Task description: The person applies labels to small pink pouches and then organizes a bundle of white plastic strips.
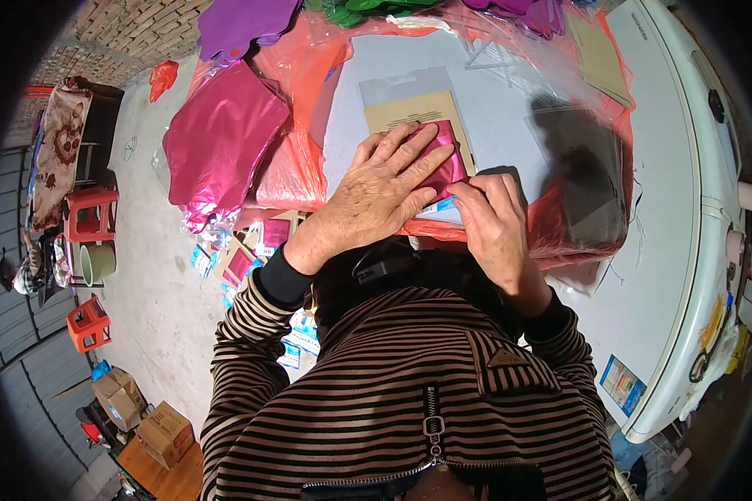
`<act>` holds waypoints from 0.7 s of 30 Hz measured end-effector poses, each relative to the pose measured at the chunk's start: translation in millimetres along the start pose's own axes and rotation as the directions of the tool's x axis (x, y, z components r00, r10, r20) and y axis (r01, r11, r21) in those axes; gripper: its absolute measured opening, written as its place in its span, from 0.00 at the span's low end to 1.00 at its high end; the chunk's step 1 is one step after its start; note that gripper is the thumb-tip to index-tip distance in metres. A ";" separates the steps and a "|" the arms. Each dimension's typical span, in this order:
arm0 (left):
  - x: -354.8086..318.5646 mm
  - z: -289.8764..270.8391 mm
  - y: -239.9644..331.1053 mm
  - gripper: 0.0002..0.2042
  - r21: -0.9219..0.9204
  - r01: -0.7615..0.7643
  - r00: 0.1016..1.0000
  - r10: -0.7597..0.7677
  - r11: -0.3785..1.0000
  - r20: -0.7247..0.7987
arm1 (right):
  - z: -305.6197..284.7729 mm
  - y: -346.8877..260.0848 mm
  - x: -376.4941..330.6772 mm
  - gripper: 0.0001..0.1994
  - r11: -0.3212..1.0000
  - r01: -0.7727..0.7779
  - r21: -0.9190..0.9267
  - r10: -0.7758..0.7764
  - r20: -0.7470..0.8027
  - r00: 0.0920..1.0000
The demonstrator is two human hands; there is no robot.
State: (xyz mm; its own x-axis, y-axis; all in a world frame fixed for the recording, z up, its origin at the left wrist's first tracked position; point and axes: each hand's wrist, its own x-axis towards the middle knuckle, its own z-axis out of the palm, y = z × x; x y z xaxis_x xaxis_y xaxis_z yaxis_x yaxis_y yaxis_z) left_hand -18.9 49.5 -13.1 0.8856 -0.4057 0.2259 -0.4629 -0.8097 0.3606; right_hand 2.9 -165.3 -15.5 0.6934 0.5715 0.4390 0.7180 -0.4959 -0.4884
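Note:
A folded magenta foil piece (443,171), shiny like a flat foil balloon, lies on a tan card (418,113) in a clear plastic sleeve (405,82). My left hand (384,184) rests flat across the foil with its fingers apart, pressing it down and covering its left part. At the near right corner of the foil, the thumb and fingers of my right hand (495,221) are closed in a pinch. A blue and white label (437,207) shows just below the foil, between my hands.
A stack of magenta foil pieces (226,134) hangs over the table's left side, with purple foil (246,25) beyond. Clear plastic sleeves (589,184) lie right of the grey work surface (351,100). A white appliance (668,209) stands at the right. Red stools (90,213) are far left.

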 end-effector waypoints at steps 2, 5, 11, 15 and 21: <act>-0.2 -3.7 -0.7 0.29 -0.063 0.004 1.000 -0.004 0.998 0.002 | -0.2 2.5 2.7 0.13 1.000 -0.016 0.000 0.016 0.011 1.000; 0.7 -2.6 -2.0 0.30 -0.112 0.019 1.000 -0.019 0.994 0.001 | 2.0 6.2 7.0 0.15 0.999 -0.044 0.003 0.044 0.036 0.998; -1.8 9.4 1.7 0.35 -0.078 0.047 0.997 -0.051 0.996 -0.050 | 9.1 2.2 10.3 0.20 0.972 -0.180 -0.150 0.174 -0.050 0.984; -9.1 9.6 17.9 0.40 0.140 0.265 0.942 -0.225 0.954 -0.248 | 3.3 0.9 9.6 0.21 0.954 -0.193 -0.230 0.182 -0.066 0.981; -19.6 28.8 25.6 0.45 0.105 0.411 0.871 -0.356 0.906 -0.339 | 4.8 9.7 14.8 0.22 0.971 -0.178 -0.157 0.172 -0.051 0.984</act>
State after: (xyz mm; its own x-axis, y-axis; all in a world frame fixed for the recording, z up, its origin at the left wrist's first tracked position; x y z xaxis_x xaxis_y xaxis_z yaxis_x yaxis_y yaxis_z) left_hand -47.1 24.5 -34.4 0.9236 0.0782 0.3753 -0.0518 -0.9445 0.3243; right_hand 19.8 -158.5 -17.4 0.8087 0.4434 0.3865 0.5837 -0.6859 -0.4345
